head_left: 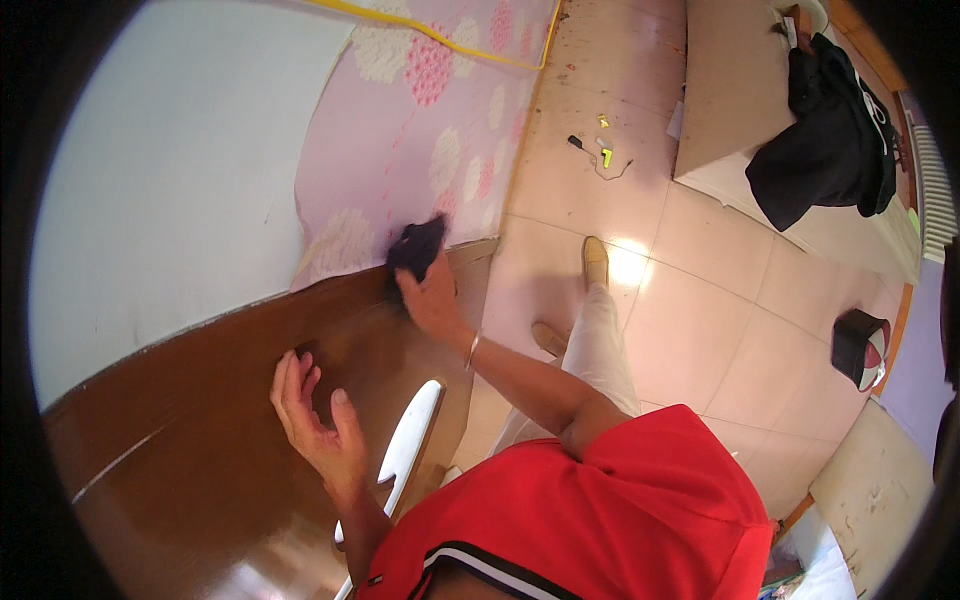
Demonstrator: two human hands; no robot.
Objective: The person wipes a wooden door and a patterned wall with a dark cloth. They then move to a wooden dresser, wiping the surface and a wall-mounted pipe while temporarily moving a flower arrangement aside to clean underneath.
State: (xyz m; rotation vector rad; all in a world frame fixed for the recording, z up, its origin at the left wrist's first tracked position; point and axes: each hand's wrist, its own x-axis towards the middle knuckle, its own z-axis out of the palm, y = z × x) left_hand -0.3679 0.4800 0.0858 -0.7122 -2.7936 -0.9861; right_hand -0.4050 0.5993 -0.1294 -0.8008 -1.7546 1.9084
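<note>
A crumpled dark cloth (418, 248) is in my right hand (432, 298), its fingers closed round it. The cloth lies against the foot of the pink flowered wall covering (345, 165), where this meets the brown wooden surface (230, 400). Its outer end looks slightly smeared by motion. My left hand (318, 425) hovers over or rests lightly on the glossy brown wood; I cannot tell which. Its fingers are curved and apart, with nothing in them. Between my forearms a white curved piece (410, 435) lines the near edge of the wood.
A yellow cable (440, 38) runs across the wall top. On the tiled floor (690, 310) lie a thin black cord (590, 153) and small yellow pieces. Black clothing (825, 135) drapes over a pale board at the right; a black box-like object (855, 340) stands below it.
</note>
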